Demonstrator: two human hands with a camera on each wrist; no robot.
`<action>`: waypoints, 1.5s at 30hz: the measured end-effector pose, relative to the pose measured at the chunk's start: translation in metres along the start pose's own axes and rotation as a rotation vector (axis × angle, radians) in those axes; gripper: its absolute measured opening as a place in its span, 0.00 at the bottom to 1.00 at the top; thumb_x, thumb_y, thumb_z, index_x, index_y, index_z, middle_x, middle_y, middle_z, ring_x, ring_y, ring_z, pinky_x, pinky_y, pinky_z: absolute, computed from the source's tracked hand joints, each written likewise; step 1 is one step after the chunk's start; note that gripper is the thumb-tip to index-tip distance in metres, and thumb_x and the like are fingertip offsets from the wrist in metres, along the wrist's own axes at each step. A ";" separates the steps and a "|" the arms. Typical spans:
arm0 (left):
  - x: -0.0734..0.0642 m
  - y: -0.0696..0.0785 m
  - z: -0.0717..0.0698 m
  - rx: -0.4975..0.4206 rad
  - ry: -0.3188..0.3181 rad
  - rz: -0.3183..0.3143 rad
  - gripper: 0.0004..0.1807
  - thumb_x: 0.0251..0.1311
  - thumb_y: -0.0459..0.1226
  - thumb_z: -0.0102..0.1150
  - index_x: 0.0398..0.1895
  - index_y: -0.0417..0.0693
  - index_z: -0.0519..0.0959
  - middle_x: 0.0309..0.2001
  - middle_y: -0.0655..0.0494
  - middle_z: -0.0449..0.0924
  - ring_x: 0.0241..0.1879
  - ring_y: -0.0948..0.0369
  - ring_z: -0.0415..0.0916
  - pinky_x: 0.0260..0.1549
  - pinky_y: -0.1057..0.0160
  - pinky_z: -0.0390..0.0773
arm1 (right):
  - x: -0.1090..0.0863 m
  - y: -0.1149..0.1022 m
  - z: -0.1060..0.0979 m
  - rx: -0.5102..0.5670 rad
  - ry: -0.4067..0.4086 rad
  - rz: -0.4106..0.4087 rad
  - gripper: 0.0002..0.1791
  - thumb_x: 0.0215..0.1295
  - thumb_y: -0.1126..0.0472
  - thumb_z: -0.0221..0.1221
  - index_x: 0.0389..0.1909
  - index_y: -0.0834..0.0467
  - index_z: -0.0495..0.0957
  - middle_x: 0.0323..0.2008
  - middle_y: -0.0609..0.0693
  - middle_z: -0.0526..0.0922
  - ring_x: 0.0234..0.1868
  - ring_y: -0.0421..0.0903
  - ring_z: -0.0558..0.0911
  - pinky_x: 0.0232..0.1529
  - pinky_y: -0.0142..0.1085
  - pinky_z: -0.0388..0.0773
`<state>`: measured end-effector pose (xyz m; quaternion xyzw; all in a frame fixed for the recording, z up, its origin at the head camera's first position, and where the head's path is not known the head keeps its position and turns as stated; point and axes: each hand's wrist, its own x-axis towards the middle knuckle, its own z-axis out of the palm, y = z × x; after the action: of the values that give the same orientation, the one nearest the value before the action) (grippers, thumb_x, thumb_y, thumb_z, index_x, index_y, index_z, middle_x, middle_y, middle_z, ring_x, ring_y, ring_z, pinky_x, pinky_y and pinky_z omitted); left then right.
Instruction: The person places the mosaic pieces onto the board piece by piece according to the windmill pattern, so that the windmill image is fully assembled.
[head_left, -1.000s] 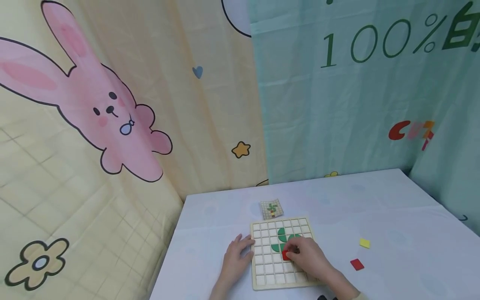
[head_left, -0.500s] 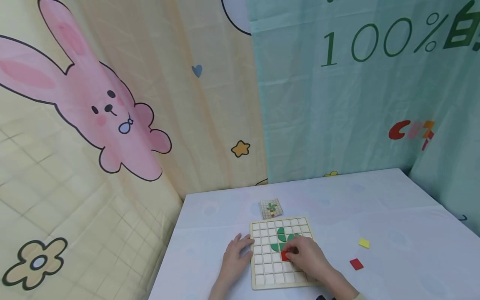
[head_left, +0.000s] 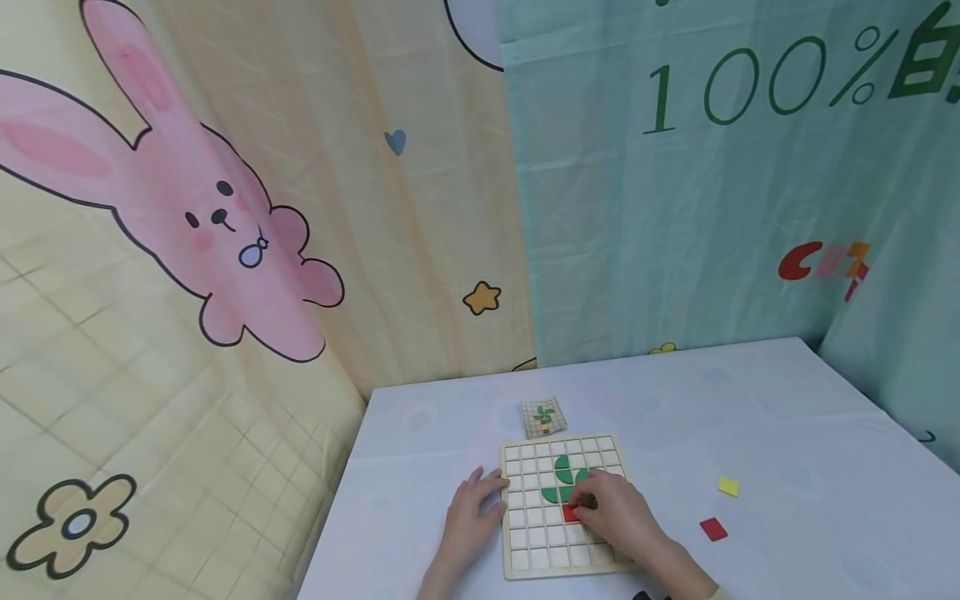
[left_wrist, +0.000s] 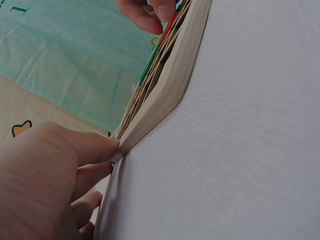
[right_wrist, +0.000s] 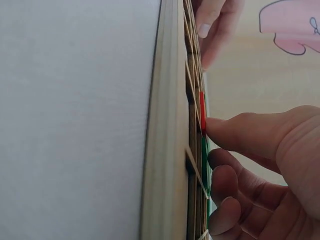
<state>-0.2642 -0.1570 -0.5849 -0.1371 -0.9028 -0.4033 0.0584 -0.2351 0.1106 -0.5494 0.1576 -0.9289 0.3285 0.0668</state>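
A square wooden grid board (head_left: pixel 540 537) lies on the table. My left hand (head_left: pixel 468 517) rests against its left edge; in the left wrist view the thumb and index fingertips (left_wrist: pixel 111 146) touch the rim with relaxed fingers. My right hand (head_left: pixel 618 512) is over the middle of the board and holds a red square tile (head_left: pixel 570 513) at a cell just below the green pieces. In the right wrist view the thumb presses the red tile (right_wrist: pixel 202 110), with the other fingers curled close by. Several green rounded pieces (head_left: pixel 562 472) sit in cells; the right hand partly hides them.
Behind the board lies a small pattern card (head_left: pixel 543 418) with a green, red and yellow figure. A yellow tile (head_left: pixel 728 486) and another red tile (head_left: pixel 714 529) lie on the table to the right. Printed curtains (head_left: pixel 675 208) hang behind the table.
The right thumb and fingertips have shifted slightly on the red tile, which sits at the same cell. The left hand stays at the board's edge.
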 end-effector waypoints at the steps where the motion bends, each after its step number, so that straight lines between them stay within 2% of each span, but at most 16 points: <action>1: 0.000 0.000 0.000 -0.001 0.000 0.001 0.19 0.63 0.39 0.64 0.57 0.60 0.82 0.67 0.60 0.74 0.75 0.46 0.55 0.74 0.37 0.46 | 0.000 0.000 0.000 -0.002 0.001 0.001 0.11 0.55 0.63 0.73 0.26 0.41 0.85 0.26 0.33 0.74 0.27 0.31 0.71 0.24 0.30 0.72; 6: 0.001 0.002 0.000 0.008 0.001 0.001 0.19 0.63 0.39 0.64 0.57 0.59 0.82 0.67 0.60 0.75 0.75 0.47 0.55 0.74 0.37 0.46 | 0.000 -0.002 -0.003 -0.001 -0.003 0.018 0.10 0.56 0.62 0.73 0.27 0.43 0.85 0.26 0.34 0.74 0.26 0.32 0.71 0.24 0.30 0.71; 14: 0.000 0.002 -0.002 0.003 0.014 0.016 0.19 0.62 0.37 0.64 0.56 0.58 0.82 0.66 0.58 0.76 0.74 0.44 0.57 0.72 0.33 0.47 | -0.003 -0.005 -0.015 0.021 0.007 0.084 0.07 0.58 0.61 0.71 0.30 0.44 0.85 0.26 0.34 0.75 0.26 0.35 0.73 0.25 0.32 0.73; 19: 0.001 0.002 -0.001 0.008 0.009 0.006 0.18 0.62 0.38 0.65 0.56 0.59 0.82 0.66 0.60 0.76 0.74 0.45 0.57 0.73 0.35 0.48 | -0.005 -0.002 -0.025 0.039 0.022 0.139 0.09 0.58 0.62 0.72 0.32 0.44 0.85 0.26 0.36 0.75 0.26 0.37 0.73 0.25 0.33 0.73; 28: -0.001 0.005 -0.002 0.012 0.004 0.005 0.18 0.62 0.37 0.64 0.56 0.57 0.83 0.66 0.59 0.76 0.74 0.45 0.57 0.73 0.35 0.48 | -0.011 0.010 -0.044 0.028 0.050 0.236 0.10 0.57 0.64 0.72 0.35 0.45 0.85 0.27 0.38 0.76 0.27 0.40 0.73 0.26 0.34 0.73; 36: -0.001 0.003 -0.002 0.000 0.001 -0.001 0.18 0.62 0.37 0.64 0.56 0.56 0.83 0.66 0.59 0.76 0.74 0.45 0.57 0.73 0.35 0.48 | -0.016 0.029 -0.062 -0.015 0.088 0.244 0.10 0.56 0.63 0.72 0.39 0.50 0.85 0.29 0.39 0.78 0.29 0.39 0.74 0.28 0.36 0.74; 45: 0.000 -0.001 -0.001 -0.006 -0.009 -0.012 0.18 0.63 0.38 0.64 0.56 0.59 0.82 0.66 0.61 0.75 0.75 0.46 0.56 0.73 0.35 0.47 | -0.026 0.051 -0.075 -0.047 0.095 0.251 0.10 0.57 0.62 0.72 0.39 0.50 0.85 0.30 0.40 0.79 0.30 0.40 0.76 0.29 0.36 0.75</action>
<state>-0.2645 -0.1586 -0.5852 -0.1338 -0.9026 -0.4058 0.0514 -0.2265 0.2015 -0.5269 0.0231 -0.9444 0.3197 0.0728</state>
